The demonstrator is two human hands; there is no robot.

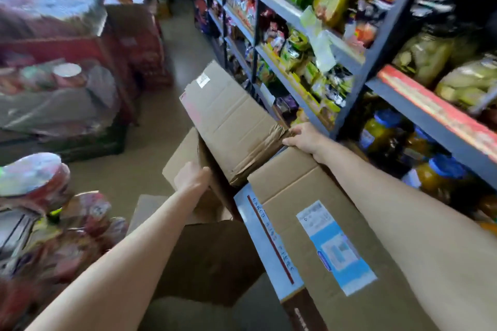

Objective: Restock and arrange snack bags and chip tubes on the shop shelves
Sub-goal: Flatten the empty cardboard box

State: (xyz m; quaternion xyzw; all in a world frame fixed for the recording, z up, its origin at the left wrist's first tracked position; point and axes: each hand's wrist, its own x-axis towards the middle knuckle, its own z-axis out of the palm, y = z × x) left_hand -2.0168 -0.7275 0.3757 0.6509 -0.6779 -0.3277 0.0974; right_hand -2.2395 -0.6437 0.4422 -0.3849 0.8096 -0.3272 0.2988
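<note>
A flattened, tilted cardboard box lies across two other boxes in the middle of the view. My left hand grips its lower left edge, thumb on top. My right hand grips its right corner, fingers curled over the torn flap. Under my right forearm lies a closed carton with a blue and white label. An open brown box stands below my left arm; its inside is dark. Snack bags fill the grey shop shelves to the right.
Jars stand on the low shelf at right, bagged goods above them. Wrapped stock and stacked red crates sit at left. Packets and round tubs pile up at the lower left. A bare floor aisle runs ahead.
</note>
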